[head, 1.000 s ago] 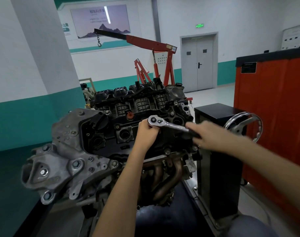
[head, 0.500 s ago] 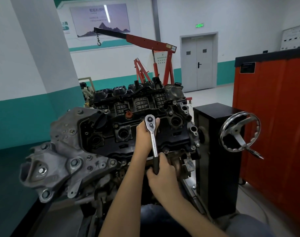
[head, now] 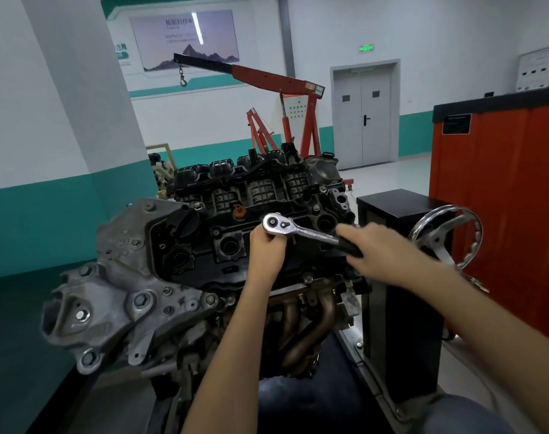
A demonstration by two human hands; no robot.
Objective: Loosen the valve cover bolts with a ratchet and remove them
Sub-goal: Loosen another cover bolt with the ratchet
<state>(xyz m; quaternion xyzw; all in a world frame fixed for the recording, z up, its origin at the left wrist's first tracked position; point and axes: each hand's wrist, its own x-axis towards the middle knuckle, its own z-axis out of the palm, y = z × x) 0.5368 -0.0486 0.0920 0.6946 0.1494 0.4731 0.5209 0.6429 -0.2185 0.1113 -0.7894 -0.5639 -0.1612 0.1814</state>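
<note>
Left hand [head: 267, 245] grips ratchet [head: 301, 231] head; right hand [head: 381, 253] grips handle; poster [head: 185, 39] writing unreadable.

The ratchet [head: 310, 234] is glossy polished metal with a matt black grip, the valve cover [head: 198, 274] dull black plastic, the timing cover [head: 122, 261] rough grey cast metal, the exhaust manifold [head: 326, 311] tarnished brown metal, the handwheel [head: 439, 242] shiny metal
</note>
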